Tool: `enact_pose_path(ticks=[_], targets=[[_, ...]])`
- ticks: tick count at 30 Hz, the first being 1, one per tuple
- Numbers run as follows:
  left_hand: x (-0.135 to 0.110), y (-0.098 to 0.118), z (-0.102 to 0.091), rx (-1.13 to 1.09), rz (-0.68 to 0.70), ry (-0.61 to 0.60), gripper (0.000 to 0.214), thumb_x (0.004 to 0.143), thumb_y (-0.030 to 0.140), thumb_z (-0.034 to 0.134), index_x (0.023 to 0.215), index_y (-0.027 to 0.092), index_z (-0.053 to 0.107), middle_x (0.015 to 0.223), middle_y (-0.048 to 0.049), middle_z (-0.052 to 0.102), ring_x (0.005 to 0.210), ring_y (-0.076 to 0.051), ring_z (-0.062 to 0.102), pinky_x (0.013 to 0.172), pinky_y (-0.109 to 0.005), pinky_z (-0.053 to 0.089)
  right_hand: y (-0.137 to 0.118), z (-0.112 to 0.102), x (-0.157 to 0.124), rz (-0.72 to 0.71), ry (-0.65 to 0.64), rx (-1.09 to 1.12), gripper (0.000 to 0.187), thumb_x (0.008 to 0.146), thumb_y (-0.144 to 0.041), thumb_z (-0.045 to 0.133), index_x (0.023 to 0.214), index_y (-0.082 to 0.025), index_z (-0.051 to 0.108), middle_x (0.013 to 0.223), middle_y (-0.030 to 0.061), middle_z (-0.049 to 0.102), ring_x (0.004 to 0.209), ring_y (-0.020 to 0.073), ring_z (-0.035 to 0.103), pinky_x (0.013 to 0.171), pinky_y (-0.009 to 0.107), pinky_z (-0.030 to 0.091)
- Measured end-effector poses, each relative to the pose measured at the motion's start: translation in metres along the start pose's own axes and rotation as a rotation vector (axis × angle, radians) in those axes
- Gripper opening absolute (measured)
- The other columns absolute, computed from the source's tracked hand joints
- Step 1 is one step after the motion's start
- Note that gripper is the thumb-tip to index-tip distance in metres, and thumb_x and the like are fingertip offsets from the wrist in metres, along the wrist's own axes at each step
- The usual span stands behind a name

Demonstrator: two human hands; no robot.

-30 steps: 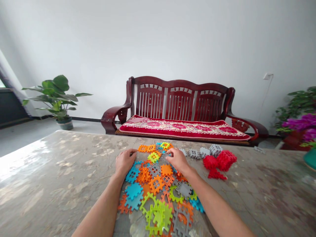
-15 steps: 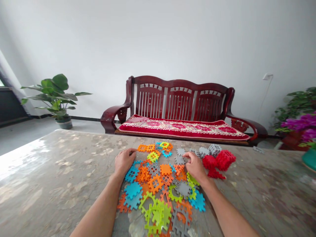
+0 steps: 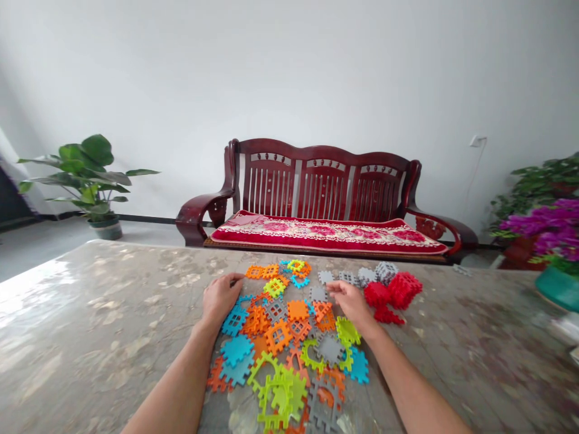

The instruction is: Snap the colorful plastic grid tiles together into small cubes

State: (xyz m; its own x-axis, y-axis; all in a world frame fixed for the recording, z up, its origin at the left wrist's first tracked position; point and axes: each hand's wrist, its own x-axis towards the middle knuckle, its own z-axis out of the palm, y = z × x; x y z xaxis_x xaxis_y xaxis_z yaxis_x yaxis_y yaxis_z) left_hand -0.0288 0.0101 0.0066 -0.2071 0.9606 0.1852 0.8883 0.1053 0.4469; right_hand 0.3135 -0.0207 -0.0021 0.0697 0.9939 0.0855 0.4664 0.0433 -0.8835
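While lime-green interlocking tiles (image 3: 296, 390) overlap nearest us on the patterned table covering (image 3: 113, 355), blue tiles (image 3: 237, 349), orange tiles (image 3: 278, 336) and a solid grey tile (image 3: 329, 348) spread loosely beyond them. Our left hand (image 3: 221, 298) rests at the spread's left edge, just beside a blue window tile (image 3: 234, 319); its fingers are loosely bent, and we cannot tell whether they grip anything. Our right hand (image 3: 350, 301) has its fingers released and extended near a small grey tile (image 3: 318, 294); contact is unclear to us. To its right we see bunched red tiles (image 3: 406, 292), with a grey tile stack (image 3: 386, 271) just behind. A teal pot (image 3: 554, 293) at far right holds purple flowers (image 3: 549, 226). Farther off, we see a carved wooden bench (image 3: 323, 187) and, left on the floor, a green pot (image 3: 106, 229) holding a broad-leaved plant (image 3: 93, 172).
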Motion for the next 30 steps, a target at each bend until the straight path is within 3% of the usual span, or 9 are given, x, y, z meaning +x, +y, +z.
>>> enact_pose_path(ticks=[6,17,30], targets=[[0.001,0.000,0.000,0.009,-0.017,-0.010,0.034,0.084,0.037,0.046,0.107,0.030,0.070,0.109,-0.0018,0.073,0.104,-0.024,0.064,0.085,-0.032,0.047,0.004,-0.012,-0.005,0.044,-0.013,0.053,0.035,0.067,-0.021,0.049,0.096,-0.019,0.068,0.101,0.0059,0.073,0.096,0.0219,0.067,0.081,0.034,0.053],[-0.001,0.003,-0.002,0.008,-0.004,-0.003,0.035,0.083,0.035,0.045,0.106,0.030,0.071,0.109,-0.0012,0.073,0.104,-0.023,0.064,0.087,-0.032,0.046,0.005,-0.007,-0.012,-0.002,0.112,0.177,0.028,0.063,-0.032,0.048,0.079,-0.019,0.067,0.081,0.0059,0.072,0.073,0.0209,0.064,0.061,0.030,0.048],[-0.001,0.003,0.001,-0.011,0.011,-0.005,0.034,0.083,0.034,0.046,0.106,0.030,0.071,0.108,-0.0018,0.073,0.107,-0.025,0.063,0.089,-0.034,0.046,0.004,-0.008,-0.012,0.005,0.181,0.311,0.023,0.057,-0.032,0.058,0.072,-0.018,0.068,0.072,0.0051,0.071,0.064,0.0183,0.060,0.055,0.027,0.045]])
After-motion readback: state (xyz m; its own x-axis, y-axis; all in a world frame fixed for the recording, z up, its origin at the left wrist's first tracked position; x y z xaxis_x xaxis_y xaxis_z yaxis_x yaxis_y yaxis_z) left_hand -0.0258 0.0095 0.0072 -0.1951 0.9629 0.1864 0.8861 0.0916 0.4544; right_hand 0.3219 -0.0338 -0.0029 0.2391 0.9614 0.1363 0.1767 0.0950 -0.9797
